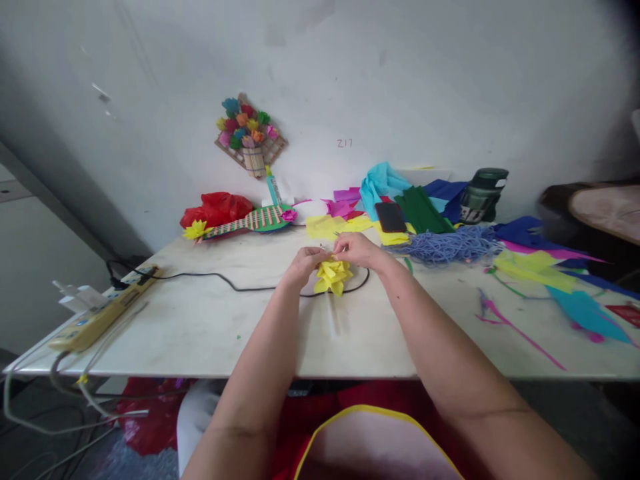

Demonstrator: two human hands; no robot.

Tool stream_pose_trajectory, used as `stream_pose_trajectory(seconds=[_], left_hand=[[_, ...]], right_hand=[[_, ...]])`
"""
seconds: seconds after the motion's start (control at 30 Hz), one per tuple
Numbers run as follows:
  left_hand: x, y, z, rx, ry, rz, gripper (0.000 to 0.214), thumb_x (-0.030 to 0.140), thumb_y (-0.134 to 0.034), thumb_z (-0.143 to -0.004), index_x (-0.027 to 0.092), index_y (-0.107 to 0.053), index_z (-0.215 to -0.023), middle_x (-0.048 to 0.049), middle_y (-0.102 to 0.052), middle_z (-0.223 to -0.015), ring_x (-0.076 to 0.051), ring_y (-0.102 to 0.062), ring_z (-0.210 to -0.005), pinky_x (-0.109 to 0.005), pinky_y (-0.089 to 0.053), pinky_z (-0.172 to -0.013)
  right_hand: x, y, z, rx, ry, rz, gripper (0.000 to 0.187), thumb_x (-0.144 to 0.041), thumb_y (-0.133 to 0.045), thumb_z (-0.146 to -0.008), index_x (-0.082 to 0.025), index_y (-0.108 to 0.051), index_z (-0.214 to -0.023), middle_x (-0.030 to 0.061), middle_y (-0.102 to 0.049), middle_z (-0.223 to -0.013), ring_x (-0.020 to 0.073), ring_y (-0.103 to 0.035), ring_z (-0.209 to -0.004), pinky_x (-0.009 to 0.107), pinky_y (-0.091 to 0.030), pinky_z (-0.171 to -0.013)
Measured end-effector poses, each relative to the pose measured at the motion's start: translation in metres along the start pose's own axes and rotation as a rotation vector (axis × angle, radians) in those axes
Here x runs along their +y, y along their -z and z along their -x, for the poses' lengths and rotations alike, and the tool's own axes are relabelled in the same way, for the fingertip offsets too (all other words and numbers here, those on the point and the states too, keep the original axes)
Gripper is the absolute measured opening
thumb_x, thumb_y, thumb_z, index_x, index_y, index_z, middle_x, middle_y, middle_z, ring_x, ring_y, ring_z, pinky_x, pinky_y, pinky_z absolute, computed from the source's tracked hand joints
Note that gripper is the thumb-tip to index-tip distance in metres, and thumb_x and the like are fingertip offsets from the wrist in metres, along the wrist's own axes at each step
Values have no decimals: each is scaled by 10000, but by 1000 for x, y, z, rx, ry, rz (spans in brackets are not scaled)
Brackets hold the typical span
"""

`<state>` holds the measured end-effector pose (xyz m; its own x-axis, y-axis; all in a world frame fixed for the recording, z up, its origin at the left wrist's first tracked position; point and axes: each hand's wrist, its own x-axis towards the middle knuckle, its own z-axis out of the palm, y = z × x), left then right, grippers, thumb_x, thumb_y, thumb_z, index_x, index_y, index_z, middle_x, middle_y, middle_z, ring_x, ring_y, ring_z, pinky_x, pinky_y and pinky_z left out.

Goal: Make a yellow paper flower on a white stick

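A yellow paper flower (333, 275) is held between my two hands over the middle of the table, its petals spread toward me. My left hand (303, 264) is closed, thumb and fingers pinching the flower's left upper side. My right hand (357, 251) is closed in a pinch at the flower's top edge, where the fingertips partly hide what they grip. Below the flower a pale, translucent stick (331, 317) points toward me; its far end is hidden. A black cord (220, 275) runs behind my left hand and loops round on the right.
A yellow power strip (105, 313) lies at left. Behind are a green guitar-shaped craft (265, 219), a phone (391, 217), coloured paper sheets (425, 208), a bundle of bluish strands (445, 245) and a dark bottle (483, 195). Paper scraps (587, 312) lie at right.
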<state>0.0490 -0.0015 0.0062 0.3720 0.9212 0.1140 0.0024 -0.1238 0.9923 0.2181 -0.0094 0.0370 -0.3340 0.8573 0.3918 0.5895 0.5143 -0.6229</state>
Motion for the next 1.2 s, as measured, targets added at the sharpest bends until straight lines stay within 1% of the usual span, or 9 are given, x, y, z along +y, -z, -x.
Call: stream_pose_trajectory(seconds=[0.1,0.23,0.37,0.47,0.6,0.73,0.93,1.07,1.2], left_hand=[[1,1,0,-3,12,7,265,380,-680,-580,126,-605,-586,16,-508,-507,-67,-391,-467,-233,-244,-484],[6,1,2,5,8,5,263,377,-689,-569,130,-598,-570,23,-494,-496,-62,-375,-457,-234,-237,-482],[10,1,5,6,10,11,256,369,-683,-566,128,-601,-558,27,-482,-479,-59,-371,-450,-235,-238,-484],[11,2,5,0,16,23,243,355,-684,-555,122,-619,-575,19,-500,-490,-65,-395,-461,-234,-246,-487],[8,4,4,-23,20,11,249,354,-691,-552,118,-627,-597,18,-509,-499,-64,-398,-465,-229,-257,-488],[8,5,4,-37,24,-2,259,363,-692,-559,119,-617,-604,14,-514,-515,-68,-414,-478,-224,-272,-494],[12,2,6,-31,51,13,246,353,-697,-559,126,-606,-587,11,-511,-510,-70,-414,-473,-226,-274,-492],[10,-1,4,1,68,69,279,397,-676,-586,131,-590,-585,12,-495,-497,-73,-403,-452,-231,-264,-473],[6,-2,0,56,116,128,338,456,-666,-594,126,-592,-607,-19,-541,-539,-89,-449,-472,-233,-262,-457]], right_hand=[[-2,1,1,-16,6,8,44,-163,-624,-634,-137,-640,-601,19,-618,-712,129,-556,-686,227,-407,-636],[-5,2,2,-17,23,36,132,-163,-549,-704,-130,-646,-620,38,-626,-741,128,-554,-696,224,-407,-639],[-7,5,3,-33,41,88,149,-184,-551,-730,-127,-665,-653,51,-634,-775,133,-561,-718,229,-414,-662],[-7,6,3,-58,65,124,163,-191,-550,-745,-130,-676,-662,53,-635,-775,138,-565,-731,234,-415,-677],[-6,5,2,-72,88,146,163,-192,-558,-747,-132,-683,-660,39,-635,-744,137,-565,-719,237,-413,-671],[-4,4,1,-68,71,152,138,-185,-576,-740,-136,-682,-664,25,-644,-735,129,-570,-712,230,-407,-665],[-6,5,2,-61,67,123,149,-172,-593,-724,-153,-645,-585,24,-656,-789,129,-583,-741,230,-400,-673],[-7,5,2,-35,63,97,136,-146,-590,-705,-155,-636,-578,26,-649,-801,122,-571,-724,231,-399,-658],[-6,5,2,-21,66,100,122,-156,-596,-692,-155,-636,-577,29,-643,-802,117,-560,-699,229,-396,-636]])
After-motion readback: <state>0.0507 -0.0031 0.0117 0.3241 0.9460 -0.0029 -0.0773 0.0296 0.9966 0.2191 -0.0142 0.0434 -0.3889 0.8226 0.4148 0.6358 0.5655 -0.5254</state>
